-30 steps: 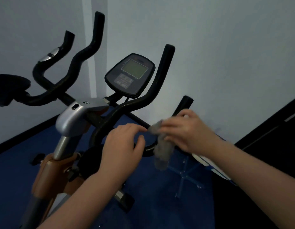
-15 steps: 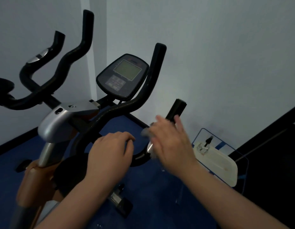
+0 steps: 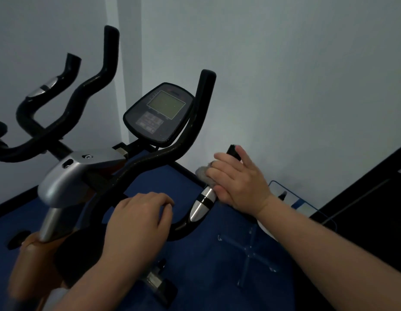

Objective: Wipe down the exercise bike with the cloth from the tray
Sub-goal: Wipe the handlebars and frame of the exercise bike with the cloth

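The right hand (image 3: 237,182) is wrapped over a grey cloth (image 3: 202,172), pressing it round the short right grip (image 3: 233,151) of the exercise bike (image 3: 67,176), just above the chrome sensor band (image 3: 202,204). The fingers curl over the wad, and only a crumpled edge of it shows past the knuckles. The left hand (image 3: 138,218) lies over the curve of the handlebar (image 3: 172,153) nearer the middle, fingers bent down onto the black foam, holding nothing else; it looks to be steadying the bar.

The cloth seems soft, thin and light, and should mould to the round tube when squeezed. Bunched in the palm it is likely to keep its place; a loose corner could drag or snag on the band's edge. The foam grip probably gives a little and has some friction, while the chrome is likely slick, so the cloth should slide faster there. The bike itself looks heavy and stiff and should not shift under wiping.

Outward from the hands, the console (image 3: 159,113) stands between the tall bar ends. On the blue floor (image 3: 217,254) against the wall, a pale tray (image 3: 265,231) is almost wholly hidden behind the right wrist, with a clear, blue-edged stand (image 3: 249,250) beside it that is hard to make out. Most of the cloth is covered by the hand, so its size and dampness cannot be told. The saddle, pedals and lower frame are cut off or lost in shadow at the left and bottom edges.
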A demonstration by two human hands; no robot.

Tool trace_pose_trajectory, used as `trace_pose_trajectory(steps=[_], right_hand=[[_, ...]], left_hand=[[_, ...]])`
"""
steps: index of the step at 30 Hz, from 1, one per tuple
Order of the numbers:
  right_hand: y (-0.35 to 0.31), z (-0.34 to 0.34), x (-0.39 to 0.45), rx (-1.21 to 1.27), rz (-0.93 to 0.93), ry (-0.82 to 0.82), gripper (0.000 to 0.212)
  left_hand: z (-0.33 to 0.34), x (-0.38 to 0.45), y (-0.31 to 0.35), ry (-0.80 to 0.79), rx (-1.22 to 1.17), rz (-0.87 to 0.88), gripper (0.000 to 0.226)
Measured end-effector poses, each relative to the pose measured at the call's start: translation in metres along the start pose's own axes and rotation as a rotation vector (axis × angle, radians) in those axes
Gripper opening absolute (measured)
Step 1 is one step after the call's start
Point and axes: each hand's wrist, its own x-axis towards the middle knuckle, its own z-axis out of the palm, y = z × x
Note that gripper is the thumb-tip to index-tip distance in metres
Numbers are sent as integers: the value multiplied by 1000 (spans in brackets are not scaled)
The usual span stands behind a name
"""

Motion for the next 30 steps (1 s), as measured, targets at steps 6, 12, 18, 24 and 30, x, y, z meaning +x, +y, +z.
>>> trace_pose_trajectory(steps=[6, 12, 18, 24, 30], right_hand=[[-32, 9, -7, 70, 295, 57, 28], [18, -1, 11, -112, -106, 40, 26], [43, -3, 22, -52, -180, 74, 17], [32, -6, 22, 401, 430, 130, 32], [-43, 11, 36, 600, 1301, 613, 34]], left_hand=[[1, 0, 0, 8, -9, -11, 14], [0, 1, 0, -12, -1, -13, 14], [-2, -1, 1, 0, -20, -22, 12], [0, -1, 1, -7, 3, -11, 10], [1, 0, 0, 4, 8, -14, 11]])
